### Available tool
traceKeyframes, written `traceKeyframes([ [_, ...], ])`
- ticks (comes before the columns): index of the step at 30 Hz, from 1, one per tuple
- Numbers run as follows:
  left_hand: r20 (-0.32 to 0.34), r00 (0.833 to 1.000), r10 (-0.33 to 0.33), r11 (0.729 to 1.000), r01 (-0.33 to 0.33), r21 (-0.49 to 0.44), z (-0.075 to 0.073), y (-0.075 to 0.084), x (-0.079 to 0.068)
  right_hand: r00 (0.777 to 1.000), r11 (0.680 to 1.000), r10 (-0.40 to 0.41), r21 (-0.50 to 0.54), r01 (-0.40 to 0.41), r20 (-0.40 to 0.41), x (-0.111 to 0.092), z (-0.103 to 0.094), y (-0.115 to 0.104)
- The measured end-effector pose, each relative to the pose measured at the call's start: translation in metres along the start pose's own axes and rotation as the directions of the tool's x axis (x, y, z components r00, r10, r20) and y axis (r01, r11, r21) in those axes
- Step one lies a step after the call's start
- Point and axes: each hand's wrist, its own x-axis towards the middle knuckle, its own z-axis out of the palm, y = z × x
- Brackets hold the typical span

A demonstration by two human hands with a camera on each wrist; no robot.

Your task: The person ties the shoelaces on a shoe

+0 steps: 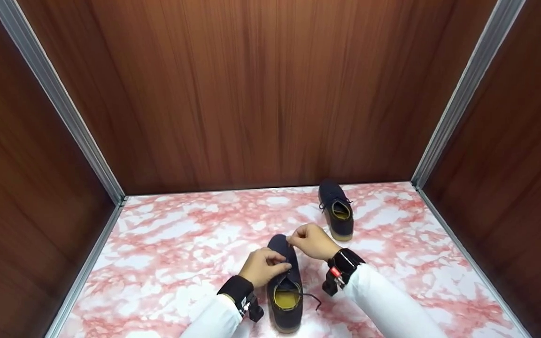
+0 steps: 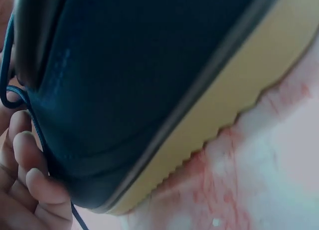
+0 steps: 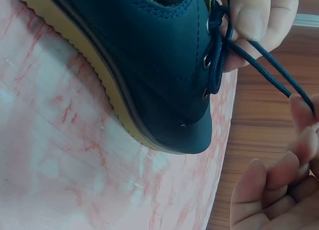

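A dark navy lace-up shoe (image 1: pixel 285 321) with yellow lining and a ridged tan sole sits in front of me, toe pointing away. My left hand (image 1: pixel 262 266) is over its lacing and pinches the dark shoelace (image 3: pixel 259 65) close to the eyelets. Farther up, by the toe, my right hand (image 1: pixel 314 241) pinches the same lace, its other fingers curled. Two strands run between the hands in the right wrist view. A loose lace end (image 1: pixel 315 296) trails off the shoe's right side.
A matching navy shoe (image 1: pixel 342 225), its lace tied, stands farther back on the right. The pink and white marbled surface (image 1: pixel 167 263) is bounded by brown wood-grain panels (image 1: pixel 261 103) at the back and both sides, with grey metal corner strips (image 1: pixel 71 112).
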Motion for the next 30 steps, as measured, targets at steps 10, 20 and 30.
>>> traceKeyframes([
  [10,-0.077,0.996,-0.047,0.997,0.042,-0.062,0.008,-0.002,-0.005,0.998,0.997,0.017,0.075,-0.012,-0.064,0.004,-0.003,-0.001],
  [20,-0.095,0.991,-0.098,0.986,0.084,-0.144,0.011,-0.002,-0.009,0.978,0.980,0.024,0.197,0.018,-0.208,-0.001,-0.017,0.008],
  [30,-0.045,0.989,-0.140,0.971,0.129,-0.203,0.007,-0.002,-0.010,0.979,0.985,-0.155,0.100,0.142,0.136,-0.026,0.001,0.019],
])
